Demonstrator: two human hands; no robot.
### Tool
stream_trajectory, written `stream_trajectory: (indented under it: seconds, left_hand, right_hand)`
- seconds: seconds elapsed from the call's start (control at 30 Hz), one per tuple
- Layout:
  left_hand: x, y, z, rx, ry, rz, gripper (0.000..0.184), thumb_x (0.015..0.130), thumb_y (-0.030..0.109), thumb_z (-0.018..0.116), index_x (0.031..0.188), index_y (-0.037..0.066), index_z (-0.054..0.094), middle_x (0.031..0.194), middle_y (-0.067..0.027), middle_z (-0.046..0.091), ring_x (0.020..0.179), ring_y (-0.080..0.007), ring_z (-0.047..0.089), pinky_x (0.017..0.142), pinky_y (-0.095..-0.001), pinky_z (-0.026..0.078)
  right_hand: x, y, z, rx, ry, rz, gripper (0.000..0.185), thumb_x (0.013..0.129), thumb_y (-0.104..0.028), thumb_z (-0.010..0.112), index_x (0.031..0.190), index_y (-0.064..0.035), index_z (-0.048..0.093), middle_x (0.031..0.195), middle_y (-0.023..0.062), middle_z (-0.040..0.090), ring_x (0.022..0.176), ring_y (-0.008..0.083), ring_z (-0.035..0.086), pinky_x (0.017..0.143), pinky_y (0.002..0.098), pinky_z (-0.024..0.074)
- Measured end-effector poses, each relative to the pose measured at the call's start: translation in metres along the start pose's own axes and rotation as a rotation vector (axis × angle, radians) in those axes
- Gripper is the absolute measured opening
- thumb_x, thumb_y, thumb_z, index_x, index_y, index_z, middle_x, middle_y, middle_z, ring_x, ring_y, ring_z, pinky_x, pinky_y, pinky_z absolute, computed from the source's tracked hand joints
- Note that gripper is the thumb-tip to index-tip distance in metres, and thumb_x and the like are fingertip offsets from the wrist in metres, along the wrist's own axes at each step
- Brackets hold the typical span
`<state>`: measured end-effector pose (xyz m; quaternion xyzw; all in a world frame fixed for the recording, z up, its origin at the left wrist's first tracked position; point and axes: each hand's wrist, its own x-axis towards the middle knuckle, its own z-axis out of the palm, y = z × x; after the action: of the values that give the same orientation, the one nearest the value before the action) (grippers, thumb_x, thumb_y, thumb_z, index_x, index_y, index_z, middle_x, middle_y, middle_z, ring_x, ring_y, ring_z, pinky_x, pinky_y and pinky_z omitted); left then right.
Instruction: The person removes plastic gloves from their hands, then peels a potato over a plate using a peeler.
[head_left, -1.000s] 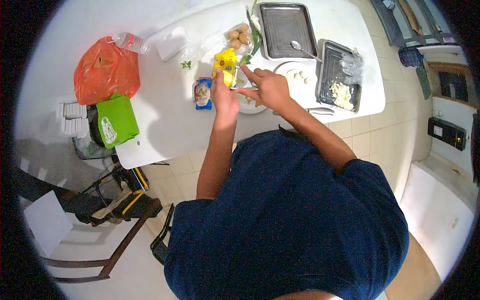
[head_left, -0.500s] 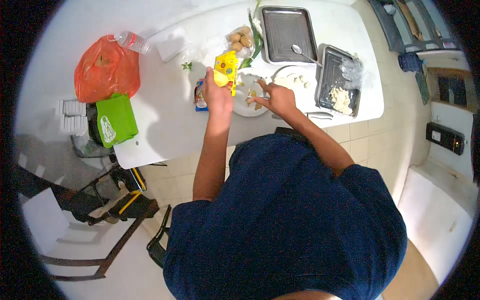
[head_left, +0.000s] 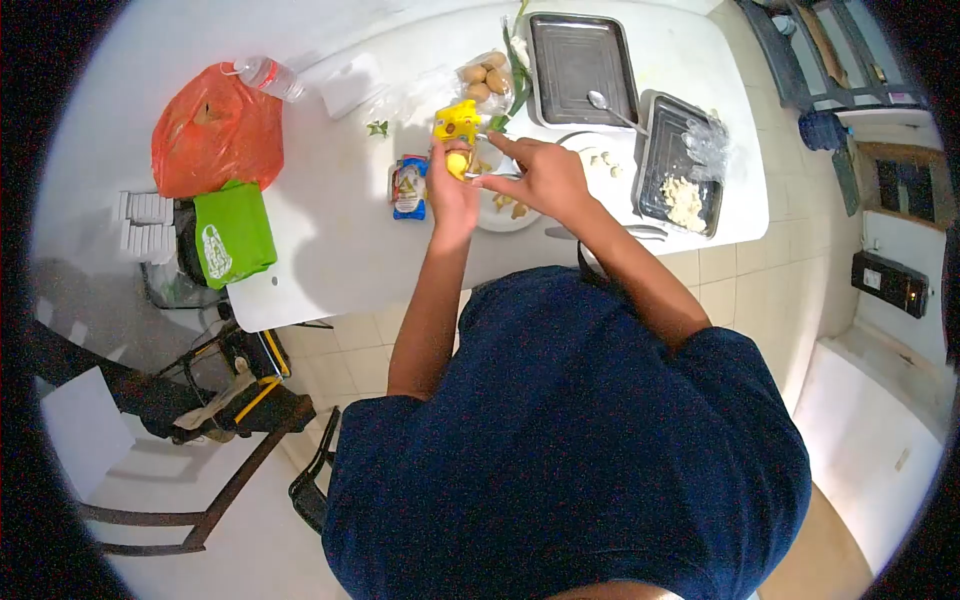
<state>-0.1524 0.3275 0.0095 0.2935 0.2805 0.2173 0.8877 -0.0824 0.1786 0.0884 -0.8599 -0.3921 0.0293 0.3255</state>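
Observation:
My left hand (head_left: 453, 205) is closed around a peeled yellow potato (head_left: 457, 165) above the near side of the table. Right beside it, my right hand (head_left: 550, 180) grips a small metal peeler (head_left: 490, 176), its head close to the potato and partly hidden by the fingers. Under both hands lies a white plate (head_left: 515, 222) with peelings (head_left: 508, 204) on it. A yellow packet (head_left: 457, 120) stands just beyond my left hand, and a blue packet (head_left: 409, 190) lies to its left.
Brown potatoes (head_left: 484, 76) sit in a clear bag. Two dark trays (head_left: 583, 70) are at the right, one with a pale crumbly mass (head_left: 684, 203). A knife (head_left: 640, 232) lies near the front edge. Red bag (head_left: 215, 140) and green bag (head_left: 235, 235) are at the left.
My right hand has moved left and up to the potato, where it was over the plate before. The left hand has shifted slightly right and turned, showing the potato in its palm.

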Motion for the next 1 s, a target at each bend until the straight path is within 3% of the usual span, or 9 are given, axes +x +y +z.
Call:
stream_trajectory:
  seconds: [0.13, 0.23, 0.33, 1.0]
  left_hand:
    - [-0.008, 0.000, 0.006, 0.225, 0.070, 0.060, 0.038, 0.102, 0.042, 0.048, 0.089, 0.008, 0.059, 0.091, -0.0033, 0.057, 0.086, -0.0124, 0.053, 0.074, -0.0291, 0.043]
    - [-0.012, 0.002, 0.010, 0.329, 0.084, 0.099, 0.040, 0.102, 0.044, 0.049, 0.090, 0.008, 0.059, 0.091, -0.0030, 0.057, 0.085, -0.0116, 0.052, 0.073, -0.0288, 0.043]
    - [-0.014, 0.002, 0.012, 0.331, 0.077, 0.056, 0.041, 0.102, 0.046, 0.049, 0.091, 0.008, 0.058, 0.091, -0.0033, 0.057, 0.084, -0.0115, 0.052, 0.072, -0.0288, 0.043]
    - [0.002, -0.013, -0.009, 0.196, 0.108, -0.118, 0.040, 0.102, 0.048, 0.047, 0.098, 0.010, 0.056, 0.094, -0.0018, 0.057, 0.086, -0.0138, 0.052, 0.076, -0.0356, 0.043]
  right_hand:
    - [0.001, 0.000, 0.001, 0.007, -0.005, -0.001, 0.073, 0.072, -0.061, 0.074, 0.128, -0.0150, 0.066, 0.069, 0.0079, 0.063, 0.057, 0.0228, 0.061, 0.050, 0.0362, 0.0449]
    - [0.003, 0.000, -0.002, -0.016, -0.132, 0.076, 0.077, 0.073, -0.071, 0.065, 0.128, -0.0164, 0.065, 0.081, 0.0128, 0.071, 0.071, 0.0311, 0.069, 0.059, 0.0420, 0.0535]
    - [0.000, 0.003, 0.003, -0.021, -0.107, 0.058, 0.073, 0.073, -0.064, 0.071, 0.128, -0.0152, 0.066, 0.069, 0.0080, 0.064, 0.060, 0.0246, 0.063, 0.052, 0.0385, 0.0467]
    - [-0.004, 0.008, 0.014, -0.091, -0.218, 0.083, 0.071, 0.079, -0.064, 0.065, 0.131, -0.0163, 0.063, 0.079, 0.0088, 0.068, 0.070, 0.0287, 0.067, 0.057, 0.0415, 0.0506]
